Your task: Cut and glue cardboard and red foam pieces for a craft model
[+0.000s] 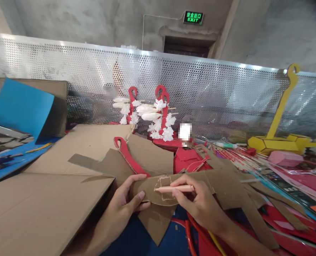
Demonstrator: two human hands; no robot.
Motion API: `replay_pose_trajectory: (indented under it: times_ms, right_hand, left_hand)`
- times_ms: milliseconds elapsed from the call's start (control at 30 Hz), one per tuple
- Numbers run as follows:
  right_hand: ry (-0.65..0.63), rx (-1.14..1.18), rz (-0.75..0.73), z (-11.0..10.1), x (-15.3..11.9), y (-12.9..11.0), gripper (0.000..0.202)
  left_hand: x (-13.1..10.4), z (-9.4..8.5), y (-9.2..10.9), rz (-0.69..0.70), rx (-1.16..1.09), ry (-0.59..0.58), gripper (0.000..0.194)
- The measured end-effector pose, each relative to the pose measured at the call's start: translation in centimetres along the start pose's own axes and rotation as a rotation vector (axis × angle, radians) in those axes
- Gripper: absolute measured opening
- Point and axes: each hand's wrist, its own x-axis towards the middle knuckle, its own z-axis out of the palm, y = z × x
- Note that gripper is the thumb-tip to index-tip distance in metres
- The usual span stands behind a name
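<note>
A piece of brown cardboard (147,186) with a curved lower edge is pinched at its left end by my left hand (130,197). My right hand (194,195) closes round a light orange pen (180,188), held nearly level over the cardboard. Its tip touches the left side of a pale drawn outline (166,182), roughly a square with a pointed left side. Behind my left hand, a red hooked strip (128,156) leans across other cardboard.
Large cardboard sheets (40,209) cover the left. White flowers on red hooked stands (164,124) rise at the back, before a perforated metal screen (214,89). A yellow hooked stand (277,117), sticks and scraps crowd the right.
</note>
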Motion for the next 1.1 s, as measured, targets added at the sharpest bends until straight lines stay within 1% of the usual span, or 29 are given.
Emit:
replay_pose_trajectory:
  times_ms: [233,467,700,867,1000,1100]
  right_hand:
    - [-0.017,-0.007,0.004,-0.20,0.14,-0.44,0.014]
    - [-0.011,-0.007,0.027,-0.34,0.14,-0.59,0.016]
    - [-0.032,-0.010,0.025,-0.33,0.19,-0.75,0.018]
    - [-0.030,-0.015,0.032,-0.48,0.11,-0.93,0.015]
    - [-0.021,0.030,0.044,-0.57,0.06,-0.93,0.013]
    - [-0.016,0.033,0.056,-0.68,0.09,-0.98,0.009]
  left_hand:
    - [0.00,-0.12,-0.17,-0.002,-0.005,-0.002,0.055]
    - [-0.07,0.10,0.20,-0.013,0.004,0.012,0.057]
    - [-0.04,-0.05,-0.08,-0.002,0.007,0.013,0.054]
    - [-0.07,0.08,0.15,-0.010,-0.001,0.010,0.053]
    - [-0.08,0.16,0.30,-0.004,-0.003,0.019,0.053]
    - [-0.16,0.15,0.31,-0.007,0.001,0.016,0.054]
